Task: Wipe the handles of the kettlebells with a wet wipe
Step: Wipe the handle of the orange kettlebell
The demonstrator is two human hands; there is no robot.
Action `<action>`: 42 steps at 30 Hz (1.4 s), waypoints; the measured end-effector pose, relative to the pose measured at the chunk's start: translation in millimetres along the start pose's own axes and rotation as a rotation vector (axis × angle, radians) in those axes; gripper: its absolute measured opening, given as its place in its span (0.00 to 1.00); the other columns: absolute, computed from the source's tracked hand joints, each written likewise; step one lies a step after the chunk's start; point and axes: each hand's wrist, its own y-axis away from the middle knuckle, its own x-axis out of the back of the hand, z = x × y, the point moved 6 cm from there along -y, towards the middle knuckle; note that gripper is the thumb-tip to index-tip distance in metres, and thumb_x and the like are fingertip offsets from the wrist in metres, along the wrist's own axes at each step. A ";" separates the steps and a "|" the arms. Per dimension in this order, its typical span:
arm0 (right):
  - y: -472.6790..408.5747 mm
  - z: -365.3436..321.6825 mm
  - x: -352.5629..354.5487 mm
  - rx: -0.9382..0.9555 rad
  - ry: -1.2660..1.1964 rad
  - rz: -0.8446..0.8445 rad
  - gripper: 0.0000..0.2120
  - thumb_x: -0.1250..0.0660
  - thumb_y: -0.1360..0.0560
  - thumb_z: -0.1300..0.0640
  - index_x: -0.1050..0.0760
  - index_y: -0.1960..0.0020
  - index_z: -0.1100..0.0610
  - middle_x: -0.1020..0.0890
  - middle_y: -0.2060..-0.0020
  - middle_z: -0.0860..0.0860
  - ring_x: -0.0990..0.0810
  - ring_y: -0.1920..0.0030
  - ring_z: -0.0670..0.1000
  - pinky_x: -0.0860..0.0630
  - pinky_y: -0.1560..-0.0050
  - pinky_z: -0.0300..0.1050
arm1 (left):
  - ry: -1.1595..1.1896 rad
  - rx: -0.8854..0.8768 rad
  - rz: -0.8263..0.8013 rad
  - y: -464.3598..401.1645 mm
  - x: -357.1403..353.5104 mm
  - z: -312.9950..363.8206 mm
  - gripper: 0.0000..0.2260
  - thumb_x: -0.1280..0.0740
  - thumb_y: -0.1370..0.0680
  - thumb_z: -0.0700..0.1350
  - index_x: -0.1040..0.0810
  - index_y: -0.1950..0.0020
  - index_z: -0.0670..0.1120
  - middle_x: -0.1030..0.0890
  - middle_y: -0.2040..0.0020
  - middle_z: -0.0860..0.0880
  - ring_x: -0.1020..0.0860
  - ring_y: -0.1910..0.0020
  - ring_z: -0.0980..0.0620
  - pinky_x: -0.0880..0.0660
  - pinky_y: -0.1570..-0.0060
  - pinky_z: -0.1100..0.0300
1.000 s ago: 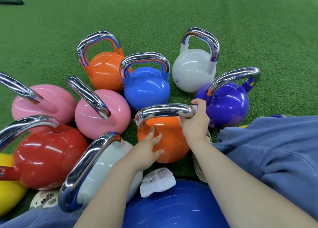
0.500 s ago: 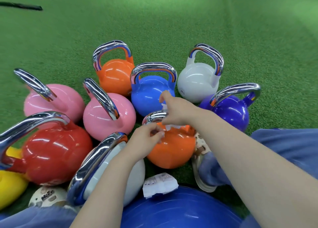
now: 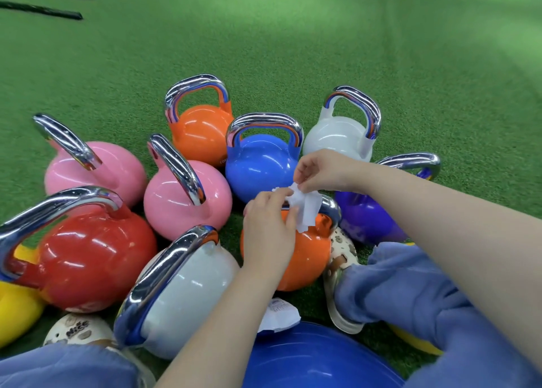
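Pinching the wet wipe between left hand and right hand.

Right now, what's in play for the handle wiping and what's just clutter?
In play: wet wipe pinched between left hand and right hand; near orange kettlebell below; other kettlebells waiting.

Clutter: wipe packet, blue ball, shoes, turf.

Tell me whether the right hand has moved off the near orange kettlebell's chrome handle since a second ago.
Yes. The right hand let go and rose toward the blue kettlebell, now pinching the white wet wipe.
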 end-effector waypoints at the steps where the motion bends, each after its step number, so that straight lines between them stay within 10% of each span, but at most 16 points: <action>1: 0.9 -1.7 1.8 0.011 0.033 -0.001 0.12 0.32 0.30 0.67 0.26 0.62 0.50 0.21 0.61 0.50 0.24 0.61 0.46 0.26 0.51 0.41 | -0.051 0.007 -0.020 -1.5 -2.0 -1.1 0.12 0.37 0.24 0.45 0.21 0.42 0.45 0.23 0.47 0.45 0.27 0.47 0.43 0.31 0.44 0.51; 6: 7.2 -5.7 14.5 0.041 0.309 -0.019 0.10 0.35 0.31 0.68 0.23 0.59 0.54 0.22 0.65 0.47 0.26 0.64 0.45 0.31 0.62 0.28 | -0.160 -0.014 0.009 -8.7 1.9 -0.7 0.12 0.35 0.24 0.43 0.21 0.41 0.42 0.23 0.47 0.44 0.27 0.48 0.42 0.30 0.47 0.48; 10: 13.6 4.9 19.5 -0.025 0.605 -0.072 0.15 0.41 0.29 0.68 0.19 0.53 0.55 0.23 0.64 0.45 0.24 0.55 0.48 0.28 0.55 0.38 | -0.235 -0.052 0.035 -12.2 3.9 -5.6 0.13 0.35 0.25 0.44 0.20 0.43 0.43 0.22 0.48 0.43 0.26 0.49 0.40 0.30 0.49 0.48; 19: 6.3 7.9 -10.5 -0.047 0.336 -0.261 0.13 0.41 0.21 0.53 0.24 0.39 0.55 0.24 0.49 0.45 0.27 0.44 0.46 0.33 0.40 0.41 | -0.343 -0.279 -0.060 -16.6 -10.5 6.6 0.17 0.41 0.29 0.46 0.18 0.49 0.42 0.17 0.54 0.47 0.18 0.56 0.45 0.23 0.58 0.53; 25: -6.6 -1.5 -26.9 -0.031 0.277 -0.247 0.14 0.42 0.20 0.52 0.24 0.41 0.57 0.21 0.45 0.53 0.24 0.43 0.54 0.30 0.42 0.44 | -0.171 -0.106 -0.056 -23.8 -1.1 -22.9 0.18 0.44 0.24 0.45 0.21 0.41 0.40 0.19 0.45 0.45 0.22 0.46 0.44 0.28 0.45 0.52; 29: -21.0 -12.7 -35.9 -0.031 0.288 -0.252 0.07 0.42 0.21 0.51 0.27 0.46 0.50 0.29 0.64 0.45 0.31 0.66 0.43 0.35 0.71 0.28 | 0.019 0.098 -0.015 -22.7 2.7 -49.9 0.17 0.45 0.21 0.46 0.22 0.39 0.43 0.20 0.42 0.46 0.24 0.42 0.48 0.32 0.42 0.59; 33: -40.4 -23.1 -46.3 -0.059 0.366 -0.327 0.08 0.42 0.21 0.47 0.27 0.48 0.48 0.24 0.52 0.48 0.26 0.52 0.48 0.29 0.49 0.41 | 0.165 0.226 0.070 -12.5 3.6 -64.1 0.20 0.48 0.23 0.48 0.21 0.42 0.43 0.18 0.49 0.47 0.23 0.52 0.55 0.32 0.52 0.66; 36: -51.3 -30.3 -57.2 -0.113 0.400 -0.420 0.11 0.43 0.21 0.47 0.26 0.50 0.52 0.24 0.57 0.51 0.27 0.59 0.51 0.28 0.53 0.46 | 0.313 0.421 0.077 -4.2 -1.7 -77.7 0.14 0.46 0.19 0.42 0.22 0.43 0.47 0.22 0.64 0.53 0.27 0.65 0.62 0.34 0.62 0.70; 39: -63.2 -31.8 -69.6 -0.218 0.377 -0.489 0.13 0.43 0.21 0.49 0.27 0.56 0.56 0.24 0.63 0.52 0.26 0.64 0.52 0.28 0.61 0.44 | 0.406 0.567 0.066 -0.7 -14.6 -98.0 0.15 0.47 0.19 0.41 0.23 0.40 0.46 0.20 0.60 0.49 0.24 0.56 0.55 0.31 0.54 0.61; 42: -76.0 -24.7 -82.2 -0.364 0.275 -0.562 0.15 0.42 0.21 0.51 0.25 0.44 0.62 0.19 0.49 0.58 0.20 0.51 0.59 0.23 0.47 0.50 | 0.437 0.670 0.042 0.6 -26.2 -114.1 0.15 0.47 0.19 0.40 0.23 0.40 0.42 0.19 0.48 0.41 0.23 0.46 0.44 0.29 0.46 0.55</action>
